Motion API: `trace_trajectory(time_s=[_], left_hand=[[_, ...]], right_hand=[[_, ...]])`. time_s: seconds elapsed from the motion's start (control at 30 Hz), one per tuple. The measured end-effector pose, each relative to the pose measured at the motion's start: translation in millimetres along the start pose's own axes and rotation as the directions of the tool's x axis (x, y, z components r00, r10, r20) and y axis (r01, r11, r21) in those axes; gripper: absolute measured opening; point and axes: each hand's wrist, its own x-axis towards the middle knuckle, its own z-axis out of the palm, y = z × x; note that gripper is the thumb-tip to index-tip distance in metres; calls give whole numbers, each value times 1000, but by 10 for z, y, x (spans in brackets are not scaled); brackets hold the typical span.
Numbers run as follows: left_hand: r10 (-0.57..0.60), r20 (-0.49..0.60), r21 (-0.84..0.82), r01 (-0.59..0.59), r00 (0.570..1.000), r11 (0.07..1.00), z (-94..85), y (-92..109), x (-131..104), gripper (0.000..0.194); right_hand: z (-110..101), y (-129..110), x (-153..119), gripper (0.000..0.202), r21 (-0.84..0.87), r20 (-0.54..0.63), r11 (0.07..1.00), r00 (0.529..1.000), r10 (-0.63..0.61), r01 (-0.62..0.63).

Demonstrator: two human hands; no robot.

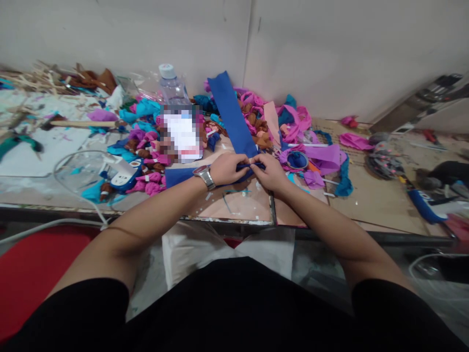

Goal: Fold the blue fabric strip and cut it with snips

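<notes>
A long dark-blue strip, of cloth or crepe paper, leans up from the table towards the wall, with another flat blue length reaching left under my wrist. Where the blue material meets, my left hand pinches its edge between thumb and fingers. My right hand is closed on the same material just beside it, the fingertips of both almost touching. Folds hide exactly how the pieces join. A metal watch circles my left wrist. Close to my right hand lies a peach strip.
Twisted pink, brown and teal pieces surround a lit phone, with a clear bottle behind. A hammer, green-handled pliers and a blue-and-white device lie left. Purple strips and a dark ball-like object are right.
</notes>
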Motion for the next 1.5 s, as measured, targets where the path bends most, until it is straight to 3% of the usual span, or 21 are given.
trace_trajectory(time_s=[0.53, 0.83, 1.23, 1.5], left_hand=[[-24, -7, -94, 24, 1000, 995, -50, 54, 2, 36], [43, -3, -85, -43, 999, 996, -47, 58, -11, 32], [33, -5, -66, -33, 999, 997, -31, 26, 2, 38], [3, -13, -70, -4, 1000, 998, -63, 25, 6, 35]], right_hand=[[-29, -23, 7, 10, -10, 16, 1000, 1000, -6, 6], [9, -28, -9, 8, -9, 38, 1000, 999, 14, -14], [-19, -4, 6, 11, -46, -2, 998, 999, -44, 44], [-18, -14, 0, 8, -38, -36, 999, 999, 10, -11]])
